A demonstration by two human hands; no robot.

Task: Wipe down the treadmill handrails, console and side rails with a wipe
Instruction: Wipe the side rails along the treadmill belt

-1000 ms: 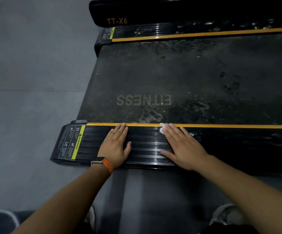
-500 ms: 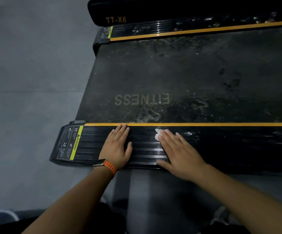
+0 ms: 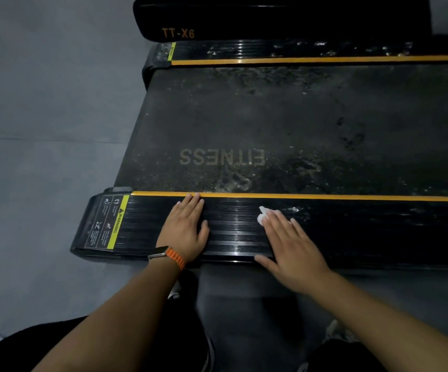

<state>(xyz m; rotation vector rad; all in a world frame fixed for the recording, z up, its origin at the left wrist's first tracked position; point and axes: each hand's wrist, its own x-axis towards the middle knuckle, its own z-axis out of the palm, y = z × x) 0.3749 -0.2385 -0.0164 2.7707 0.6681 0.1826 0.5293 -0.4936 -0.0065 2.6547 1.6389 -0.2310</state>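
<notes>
Right hand (image 3: pixel 295 248), wipe (image 3: pixel 262 214) farther along crosswise rail (image 3: pixel 233 232)

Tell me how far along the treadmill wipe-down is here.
Done: nothing certain; the near side rail looks glossy between the hands. In hand: the right hand presses the wipe on that rail, the left hand braced beside it. Left: the smeared far side rail; handrails and console out of view.

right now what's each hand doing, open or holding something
left hand: open, resting flat on the black ribbed side rail.
right hand: open, straight fingers pressing a small white wipe onto the same rail.
</notes>
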